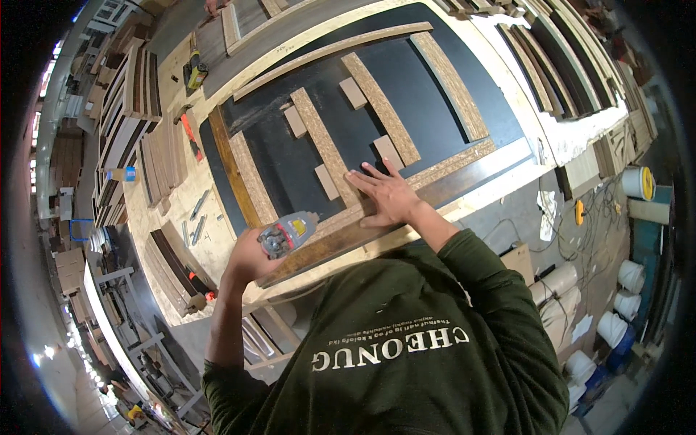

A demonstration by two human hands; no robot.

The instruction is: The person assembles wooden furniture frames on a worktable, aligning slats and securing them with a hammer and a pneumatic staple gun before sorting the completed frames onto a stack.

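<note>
My left hand [249, 255] is wrapped round a grey staple gun [288, 233] with a yellow label; the fingers are partly hidden behind it. Its nose lies over the near particleboard rail of a wooden frame [460, 161], at the left end. My right hand [388, 194] lies with fingers spread on that rail, near the foot of a particleboard slat [319, 134]. The frame rests on a dark board [424, 101]. Small wood blocks [353, 94] sit against the inner slats. A brown strip [235, 174] runs along the frame's left side.
On the pale bench left of the frame are a hammer [190, 134], a green power tool [194, 71], metal strips [196, 217] and stacked wood strips [159, 159]. More boards [544, 65] are piled at the far right. Cables [507, 232] and white buckets [612, 330] are on the floor.
</note>
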